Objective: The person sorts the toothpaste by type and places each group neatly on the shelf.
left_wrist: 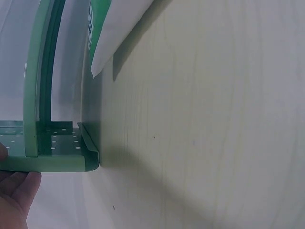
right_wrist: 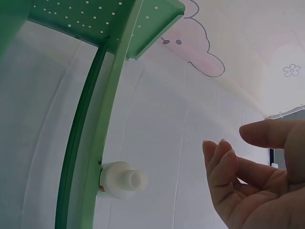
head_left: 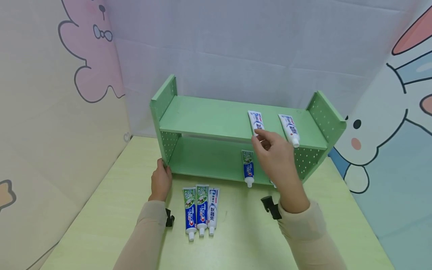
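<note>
My left hand (head_left: 161, 181) grips the lower left side panel of a green two-tier shelf (head_left: 209, 116); in the left wrist view its fingers (left_wrist: 26, 188) lie against the panel's edge. Over the front of the upper tier, my right hand (head_left: 278, 153) holds nothing, its fingers bent and thumb apart. Just behind those fingertips lies a white toothpaste tube (head_left: 255, 118), its lower end hidden by them. Another white toothpaste tube (head_left: 289, 126) lies to the right, cap toward me. In the right wrist view, a tube's white cap (right_wrist: 131, 180) juts past the shelf edge, apart from the hand.
A blue-green toothpaste tube (head_left: 248, 164) lies on the lower tier, and another cap (head_left: 273, 184) peeks out beside my right forearm. On the table before the shelf lie two blue-green tubes (head_left: 190, 210) and one white tube (head_left: 213, 210), side by side. A curtain (head_left: 236, 45) hangs behind.
</note>
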Motion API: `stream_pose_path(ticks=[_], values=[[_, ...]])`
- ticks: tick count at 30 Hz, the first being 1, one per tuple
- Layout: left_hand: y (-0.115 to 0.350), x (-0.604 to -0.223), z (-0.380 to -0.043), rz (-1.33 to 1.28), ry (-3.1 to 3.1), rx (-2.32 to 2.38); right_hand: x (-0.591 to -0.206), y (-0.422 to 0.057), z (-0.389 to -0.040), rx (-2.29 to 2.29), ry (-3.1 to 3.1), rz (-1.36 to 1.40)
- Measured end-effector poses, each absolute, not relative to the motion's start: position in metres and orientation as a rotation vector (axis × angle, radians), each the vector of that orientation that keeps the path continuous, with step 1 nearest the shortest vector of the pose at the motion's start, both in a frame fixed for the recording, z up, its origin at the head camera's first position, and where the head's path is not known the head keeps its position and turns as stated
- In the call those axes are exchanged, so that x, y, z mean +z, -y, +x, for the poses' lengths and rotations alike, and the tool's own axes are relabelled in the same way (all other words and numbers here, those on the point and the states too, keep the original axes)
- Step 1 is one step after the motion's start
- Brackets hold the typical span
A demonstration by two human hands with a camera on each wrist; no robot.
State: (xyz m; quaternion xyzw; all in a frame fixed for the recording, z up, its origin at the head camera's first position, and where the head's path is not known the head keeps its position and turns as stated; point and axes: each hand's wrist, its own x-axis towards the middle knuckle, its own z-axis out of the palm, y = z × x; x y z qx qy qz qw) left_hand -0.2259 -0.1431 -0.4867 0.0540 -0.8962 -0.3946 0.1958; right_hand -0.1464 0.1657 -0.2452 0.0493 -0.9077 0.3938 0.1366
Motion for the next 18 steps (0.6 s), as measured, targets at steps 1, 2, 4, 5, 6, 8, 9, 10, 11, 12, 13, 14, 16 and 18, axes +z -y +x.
stream_pose_path(ticks=[1,2,4,5,6,8,9,10,11,12,13,14,16,18], values=[[0.143,-0.486,-0.226,0.152,2.512,-1.108,-0.246,-0.165,-0.145,1.143,2.628,0.145],[0.143,-0.486,-0.225,0.153,2.513,-1.110,-0.248,-0.163,-0.143,1.146,2.626,0.150],[0.143,-0.486,-0.225,0.153,2.514,-1.114,-0.250,-0.161,-0.141,1.147,2.626,0.165],[0.143,-0.486,-0.225,0.149,2.514,-1.114,-0.252,-0.160,-0.139,1.144,2.623,0.177],[0.143,-0.487,-0.225,0.147,2.512,-1.117,-0.253,-0.159,-0.138,1.142,2.623,0.189],[0.144,-0.488,-0.226,0.140,2.508,-1.120,-0.256,-0.157,-0.135,1.150,2.624,0.204],[0.144,-0.488,-0.226,0.135,2.505,-1.121,-0.257,-0.157,-0.134,1.153,2.627,0.206],[0.144,-0.489,-0.226,0.131,2.503,-1.120,-0.259,-0.156,-0.133,1.159,2.630,0.204],[0.144,-0.489,-0.226,0.126,2.499,-1.120,-0.260,-0.155,-0.132,1.166,2.633,0.203],[0.144,-0.489,-0.226,0.125,2.495,-1.122,-0.262,-0.155,-0.131,1.178,2.633,0.201],[0.144,-0.489,-0.227,0.122,2.494,-1.119,-0.264,-0.154,-0.131,1.190,2.633,0.197],[0.144,-0.489,-0.227,0.121,2.492,-1.117,-0.265,-0.154,-0.130,1.202,2.632,0.194],[0.144,-0.489,-0.227,0.122,2.493,-1.113,-0.269,-0.153,-0.129,1.224,2.634,0.192],[0.144,-0.489,-0.226,0.125,2.496,-1.112,-0.273,-0.152,-0.128,1.237,2.639,0.192]])
